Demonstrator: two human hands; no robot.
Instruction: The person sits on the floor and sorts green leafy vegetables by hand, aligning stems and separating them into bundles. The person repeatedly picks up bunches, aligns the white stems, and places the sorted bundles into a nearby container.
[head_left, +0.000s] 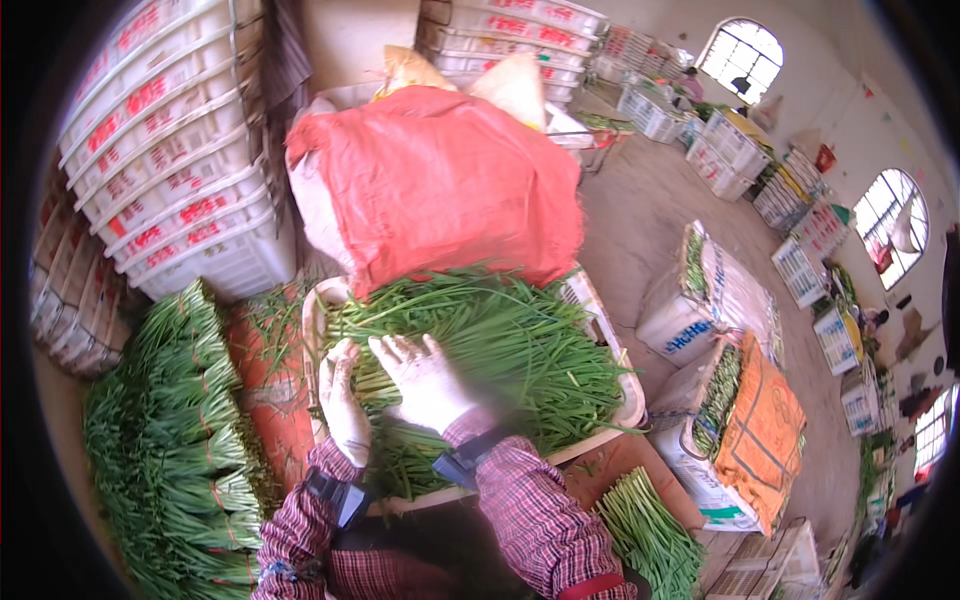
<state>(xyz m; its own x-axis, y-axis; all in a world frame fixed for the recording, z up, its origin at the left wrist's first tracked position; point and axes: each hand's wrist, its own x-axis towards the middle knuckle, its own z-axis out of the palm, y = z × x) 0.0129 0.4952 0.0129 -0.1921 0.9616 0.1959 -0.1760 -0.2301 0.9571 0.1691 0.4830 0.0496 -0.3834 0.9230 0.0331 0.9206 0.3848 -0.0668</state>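
Note:
Before me stands a white plastic crate (634, 397) filled with loose garlic chives (540, 352), laid lengthwise across it. My left hand (345, 405), in a white glove, is upright inside the crate's left wall, its palm turned toward the cut ends and its fingers extended. My right hand (424, 382), also gloved and soiled at the fingertips, lies palm down over the pale stalk ends with fingers spread. Nothing is gripped in either hand. Leaves right of the right hand are blurred. A red woven sack (457, 180) lies behind the crate, touching the far leaves.
Tied chive bundles (210, 442) are piled along my left. A loose bunch (649, 532) lies at lower right. Tall stacks of white crates (180, 150) rise at upper left. Filled crates, one under an orange sack (761, 439), stand right on the concrete floor (630, 202).

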